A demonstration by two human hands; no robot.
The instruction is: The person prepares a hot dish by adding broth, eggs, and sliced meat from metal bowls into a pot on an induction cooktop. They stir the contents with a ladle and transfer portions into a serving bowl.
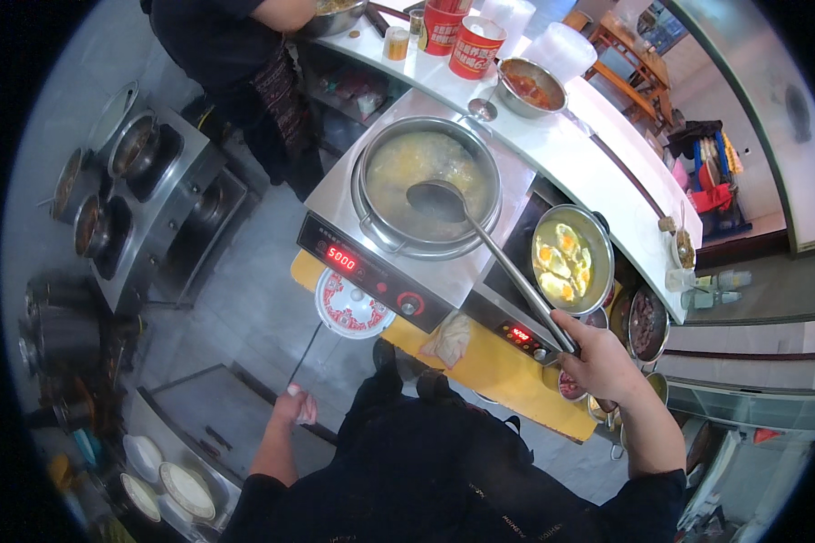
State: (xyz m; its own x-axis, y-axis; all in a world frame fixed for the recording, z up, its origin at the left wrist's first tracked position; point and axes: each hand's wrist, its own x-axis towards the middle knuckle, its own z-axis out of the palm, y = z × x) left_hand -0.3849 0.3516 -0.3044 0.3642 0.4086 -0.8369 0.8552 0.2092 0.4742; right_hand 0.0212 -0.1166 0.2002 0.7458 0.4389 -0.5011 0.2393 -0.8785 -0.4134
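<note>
My right hand (pixel 598 360) grips the handle of a long metal ladle (pixel 506 261). The ladle's bowl rests over a large steel pot (pixel 426 248) of steaming, cloudy yellowish broth, its rim partly in the liquid. That pot stands on a lit induction cooker (pixel 380 278). Lower left, my left hand (pixel 295 405) is closed around what looks like a thin dark rod (pixel 305 353); something whitish shows at its fingers, too blurred to name. Close to my right hand, a steel pan (pixel 604 285) holds several fried eggs (pixel 562 261) in liquid, on a second cooker (pixel 516 332).
A patterned lid (pixel 355 305) and a crumpled cloth (pixel 448 339) lie on the yellow bench (pixel 407 339). Behind, a white counter (pixel 625 170) bears red paper tubs (pixel 477 47) and a bowl of red sauce (pixel 531 88). Another person (pixel 244 75) stands upper left, near a stove with pots (pixel 136 146).
</note>
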